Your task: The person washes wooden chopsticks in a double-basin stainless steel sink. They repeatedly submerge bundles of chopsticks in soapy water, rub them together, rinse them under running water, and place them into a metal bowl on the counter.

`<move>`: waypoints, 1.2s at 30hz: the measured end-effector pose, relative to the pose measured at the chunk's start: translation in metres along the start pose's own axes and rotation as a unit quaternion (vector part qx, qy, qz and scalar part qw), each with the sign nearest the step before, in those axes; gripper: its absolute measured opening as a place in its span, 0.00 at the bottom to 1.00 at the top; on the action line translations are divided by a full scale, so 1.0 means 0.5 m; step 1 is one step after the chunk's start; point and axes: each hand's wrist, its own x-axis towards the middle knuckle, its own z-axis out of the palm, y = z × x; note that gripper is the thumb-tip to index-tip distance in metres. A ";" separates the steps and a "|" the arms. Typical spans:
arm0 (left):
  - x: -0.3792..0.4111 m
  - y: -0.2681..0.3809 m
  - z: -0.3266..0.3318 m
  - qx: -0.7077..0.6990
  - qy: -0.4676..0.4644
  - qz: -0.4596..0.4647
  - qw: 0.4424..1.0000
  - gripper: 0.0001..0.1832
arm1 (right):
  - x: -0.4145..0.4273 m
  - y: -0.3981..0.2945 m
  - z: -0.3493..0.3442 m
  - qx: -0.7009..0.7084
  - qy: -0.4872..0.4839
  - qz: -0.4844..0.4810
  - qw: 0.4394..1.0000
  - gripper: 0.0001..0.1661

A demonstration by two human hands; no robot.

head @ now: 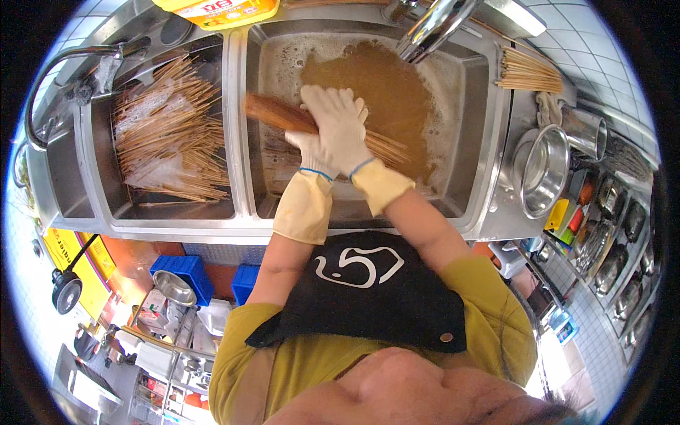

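A bundle of thin wooden sticks (281, 114), likely skewers, lies slantwise between my two hands over the right sink basin (481, 127). My left hand (314, 154) grips it from below, and its palm is mostly hidden. Across the top of the bundle rests my right hand (340, 125), fingers pointing away from me. White knit gloves with blue edges cover both hands, over yellow rubber cuffs (303, 207). Brown, foamy water (382, 74) fills the basin beneath. The bundle's left end is dark and blurred; paler stick ends fan out on the right.
Many loose sticks with foam lie in the left basin (175, 133). A chrome faucet (435, 32) reaches over the right basin. Behind stands a yellow container (223, 13). On the right counter are more sticks (531, 70), metal bowls (544, 170) and a metal cylinder (587, 133).
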 end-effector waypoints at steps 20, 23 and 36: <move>-0.007 -0.007 0.062 0.018 -0.086 0.029 0.996 0.36 | 0.012 0.008 0.020 -0.056 0.059 -0.067 0.994 0.31; -0.005 0.011 0.031 -0.017 -0.017 0.024 0.999 0.34 | 0.052 0.029 0.014 -0.102 0.017 -0.026 0.994 0.29; 0.043 0.046 0.060 -0.053 0.035 -0.002 0.998 0.42 | -0.073 0.134 0.006 0.006 -0.187 0.158 0.969 0.59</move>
